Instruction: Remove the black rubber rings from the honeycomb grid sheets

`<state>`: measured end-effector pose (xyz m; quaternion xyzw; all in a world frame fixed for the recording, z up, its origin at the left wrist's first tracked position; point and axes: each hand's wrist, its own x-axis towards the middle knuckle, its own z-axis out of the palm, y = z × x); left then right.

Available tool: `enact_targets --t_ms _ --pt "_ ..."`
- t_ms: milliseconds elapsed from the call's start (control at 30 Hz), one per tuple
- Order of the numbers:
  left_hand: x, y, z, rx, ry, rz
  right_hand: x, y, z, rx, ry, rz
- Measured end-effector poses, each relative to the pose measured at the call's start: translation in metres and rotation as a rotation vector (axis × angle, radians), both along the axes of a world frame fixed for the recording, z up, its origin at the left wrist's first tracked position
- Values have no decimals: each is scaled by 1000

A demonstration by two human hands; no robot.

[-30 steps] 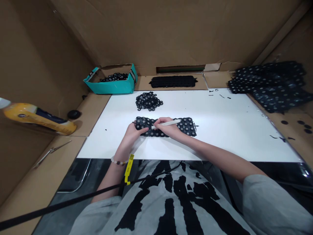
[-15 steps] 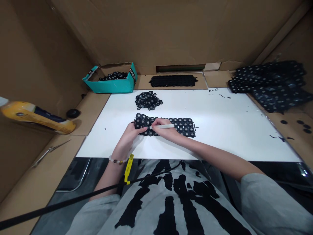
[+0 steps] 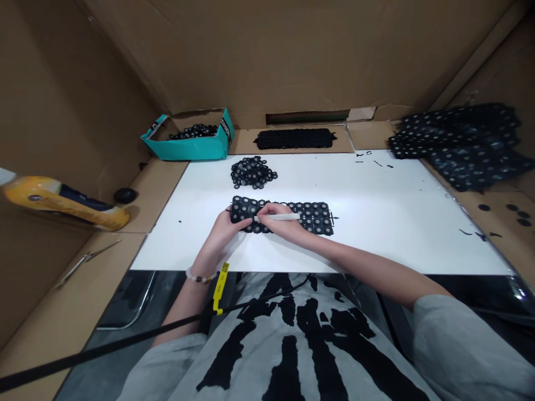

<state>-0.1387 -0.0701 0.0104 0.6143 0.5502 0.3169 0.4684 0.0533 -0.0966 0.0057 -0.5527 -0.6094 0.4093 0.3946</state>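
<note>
holding white pen-like tool (image 3: 288, 216) in curled right hand (image 3: 289, 227); left hand (image 3: 225, 227), thumb near tool tip, fingers partly hidden, grips left end of black disc sheet (image 3: 318, 217), long axis left-right on table (image 3: 388, 223).

Disc mat (image 3: 315, 216) lies on the board (image 3: 376, 245). Left hand (image 3: 224, 226) at mat's left end, thumb on top of it; right hand (image 3: 287, 227) over its middle, pen (image 3: 284, 216) in the fingers. Disc pile (image 3: 253, 172) behind mat's left part, also on the board. Strip bundle (image 3: 295, 138) farther behind mat, beyond the pile. Box (image 3: 188, 150), discs inside, behind and left of mat. Bottle (image 3: 62, 201) well left of mat; hand tool (image 3: 87, 257) left and nearer the person. Sheet heap (image 3: 455, 139) behind mat, well right; loose discs (image 3: 523, 214) far right of it.
</note>
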Motion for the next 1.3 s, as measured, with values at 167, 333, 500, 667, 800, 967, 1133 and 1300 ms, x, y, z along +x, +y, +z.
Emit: enact_targets --t_ms 167,333,500,667,800,967,1133,1300 --pt "-2 -4 14 -28 72 -123 2 4 -2 -62 180 -23" --pt "-2 -7 21 -82 -23 -144 7 6 -2 -77 230 3" --pt "-8 -5 12 30 29 -146 10 3 7 -103 161 94" --pt "-12 -2 4 93 50 -157 8 -2 11 -61 22 124" --pt "-9 -2 6 79 10 -142 8 -2 11 -87 43 110" --pt "-5 -4 10 -6 -10 -78 8 -2 11 -108 59 117" --pt "-2 -8 22 -103 -32 -72 2 -5 3 37 -125 117" --pt "2 -13 36 -171 15 -95 -2 -6 0 91 -229 116"
